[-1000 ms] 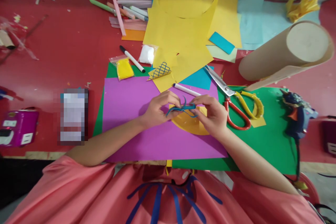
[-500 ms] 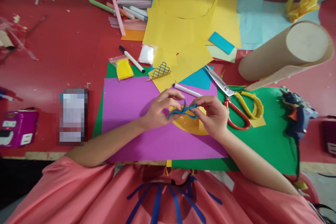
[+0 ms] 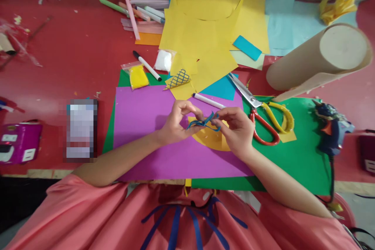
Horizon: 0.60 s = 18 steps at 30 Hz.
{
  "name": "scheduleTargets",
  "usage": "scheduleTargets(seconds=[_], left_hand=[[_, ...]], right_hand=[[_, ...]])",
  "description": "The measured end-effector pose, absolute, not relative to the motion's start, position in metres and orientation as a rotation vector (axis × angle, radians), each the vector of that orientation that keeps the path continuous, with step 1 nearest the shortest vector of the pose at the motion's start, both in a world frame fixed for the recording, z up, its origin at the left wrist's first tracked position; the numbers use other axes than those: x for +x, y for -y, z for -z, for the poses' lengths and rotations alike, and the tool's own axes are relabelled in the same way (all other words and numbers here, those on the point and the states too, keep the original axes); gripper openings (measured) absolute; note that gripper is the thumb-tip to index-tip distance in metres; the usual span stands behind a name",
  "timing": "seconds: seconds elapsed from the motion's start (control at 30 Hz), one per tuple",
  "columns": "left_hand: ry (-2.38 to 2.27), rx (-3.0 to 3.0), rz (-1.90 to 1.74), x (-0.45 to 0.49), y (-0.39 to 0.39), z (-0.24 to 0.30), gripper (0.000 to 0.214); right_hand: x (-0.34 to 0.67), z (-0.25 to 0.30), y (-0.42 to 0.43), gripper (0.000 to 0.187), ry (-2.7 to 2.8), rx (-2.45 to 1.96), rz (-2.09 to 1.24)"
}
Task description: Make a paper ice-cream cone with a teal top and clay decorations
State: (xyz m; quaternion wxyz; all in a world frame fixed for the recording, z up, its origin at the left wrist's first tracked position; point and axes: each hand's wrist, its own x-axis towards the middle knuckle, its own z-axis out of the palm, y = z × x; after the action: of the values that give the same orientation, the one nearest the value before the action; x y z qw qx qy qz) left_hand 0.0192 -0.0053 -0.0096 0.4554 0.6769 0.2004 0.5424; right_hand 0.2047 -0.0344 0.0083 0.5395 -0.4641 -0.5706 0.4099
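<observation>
Between my two hands is a small bundle of curled blue paper strips, held above the purple sheet. My left hand pinches its left side between thumb and fingertips. From the other side, my right hand grips the right ends of the strips in a thumb-and-finger pinch. Below them lies a rounded yellow-orange paper piece, partly covered by the hands. A white marker rests just beyond my fingers on the purple sheet.
Scissors with red and yellow handles lie right of my right hand. Farther right are a blue glue gun and a large paper roll. Yellow paper sheets cover the back. A blurred-out phone lies at left.
The blue strips have shifted slightly between my fingers, one now pointing up and right. My left index finger has bent a little differently; both hands stay in nearly the same place.
</observation>
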Motion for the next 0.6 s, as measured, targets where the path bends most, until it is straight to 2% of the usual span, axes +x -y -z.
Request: scheduleTargets(seconds=[0.1,0.27,0.37,0.6], left_hand=[[-0.549,1.707,-1.305,0.0163,0.0068,0.0083,0.05],[-0.722,1.87,-1.274,0.0104,0.0077,0.0041,0.027],[-0.693,1.916,-1.315,0.0101,0.0053,0.0021,0.021],[-0.602,1.962,-1.268,0.0102,0.0009,-0.0001,0.02]], right_hand=[[0.2036,-0.01,0.0345,0.019,1.352,-1.08,-1.005],[0.2014,-0.0124,0.0315,0.03,1.291,-1.002,-1.16],[0.2008,-0.0144,0.0287,0.035,1.18,-0.935,-1.279],[0.2051,-0.0177,0.0264,0.016,1.181,-0.867,-1.437]])
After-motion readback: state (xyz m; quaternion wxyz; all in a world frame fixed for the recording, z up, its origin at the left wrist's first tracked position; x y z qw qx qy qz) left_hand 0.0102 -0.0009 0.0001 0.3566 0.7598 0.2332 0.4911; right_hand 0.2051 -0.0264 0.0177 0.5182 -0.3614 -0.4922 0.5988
